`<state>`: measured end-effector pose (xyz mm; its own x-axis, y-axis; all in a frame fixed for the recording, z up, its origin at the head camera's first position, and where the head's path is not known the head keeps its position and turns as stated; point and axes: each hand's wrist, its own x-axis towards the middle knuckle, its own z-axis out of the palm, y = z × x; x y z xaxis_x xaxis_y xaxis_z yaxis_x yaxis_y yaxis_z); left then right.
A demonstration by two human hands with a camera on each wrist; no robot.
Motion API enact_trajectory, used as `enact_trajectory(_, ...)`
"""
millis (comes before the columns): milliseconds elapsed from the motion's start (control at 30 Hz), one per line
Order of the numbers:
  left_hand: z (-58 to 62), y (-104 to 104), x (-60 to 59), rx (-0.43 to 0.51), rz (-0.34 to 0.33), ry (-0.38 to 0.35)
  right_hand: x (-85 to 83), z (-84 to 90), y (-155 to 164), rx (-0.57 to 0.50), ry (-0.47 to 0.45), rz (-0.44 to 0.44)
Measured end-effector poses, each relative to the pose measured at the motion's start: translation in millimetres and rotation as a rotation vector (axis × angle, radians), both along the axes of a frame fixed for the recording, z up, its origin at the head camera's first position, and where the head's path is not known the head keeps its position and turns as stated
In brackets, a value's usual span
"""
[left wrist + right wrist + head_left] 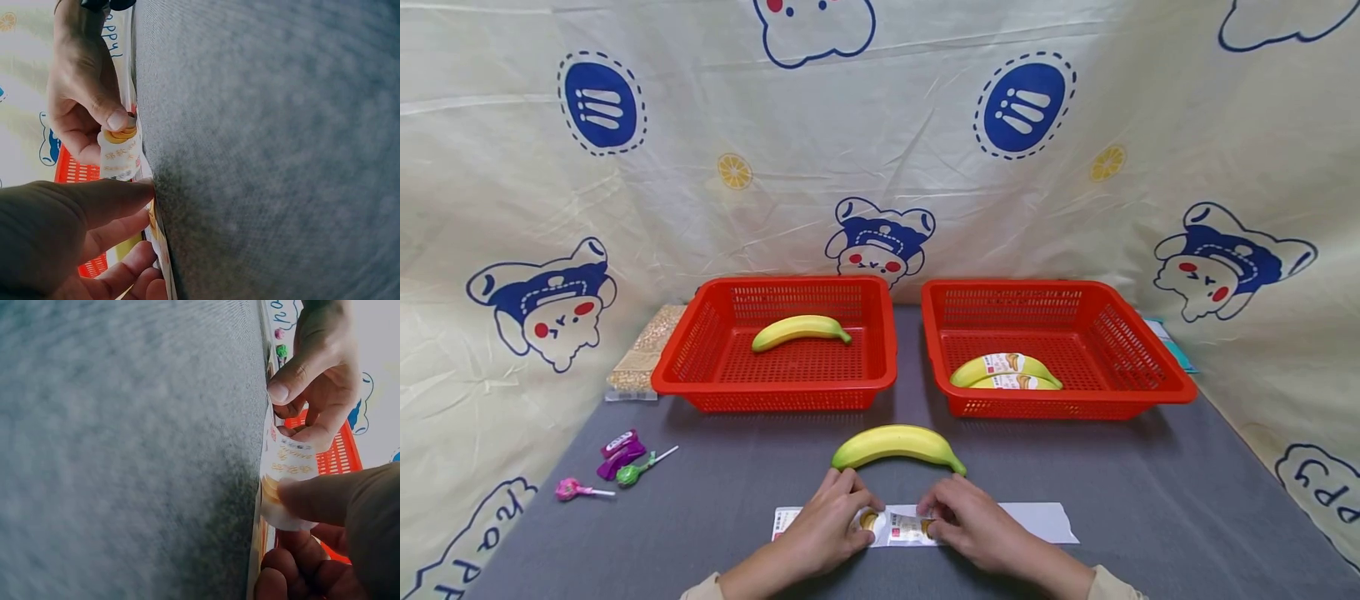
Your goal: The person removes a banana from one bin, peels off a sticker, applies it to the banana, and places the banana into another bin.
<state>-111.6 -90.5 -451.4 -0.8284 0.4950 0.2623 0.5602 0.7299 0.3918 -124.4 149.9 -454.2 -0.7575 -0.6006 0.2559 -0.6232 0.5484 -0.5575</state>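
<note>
Sticker sheet (1030,518): fingers (850,500) covering its middle | label print: reading too small | forearms: running off bottom edge

Open cloth along the table's (1150,500) near edge, right of the sticker strip (1037,521). Banana (897,444) just behind both hands (827,525) (970,517), blocking straight reach forward. Two baskets (775,392) (1060,408) across the far edge, narrow gap between. Lollipops (617,471) near the left edge; free room around them.
</note>
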Motion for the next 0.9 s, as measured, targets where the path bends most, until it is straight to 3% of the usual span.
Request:
enact_trajectory(167,-0.9,0,-0.4,0.006,-0.004,0.018,-0.1,-1.5,1,-0.003,0.021,-0.018)
enact_trajectory(400,-0.1,1,-0.7,0.002,-0.006,0.021,-0.7,6.8,1,-0.080,-0.102,-0.086)
enact_trajectory(500,2.2,2,-0.9,0.018,-0.002,-0.003,-2.2,11.8,0,-0.078,-0.102,-0.126)
enact_trajectory(600,5.4,4,-1.5,0.094,0.000,-0.064,-4.4,16.2,-2,-0.077,-0.043,-0.148)
enact_trajectory(733,9.5,9,-3.2,0.278,-0.010,-0.187,-7.1,22.1,-7,-0.101,0.049,-0.153)
enact_trajectory(900,14.3,18,-5.7,0.491,0.009,-0.342,-9.5,32.5,-14,-0.088,0.059,-0.166)
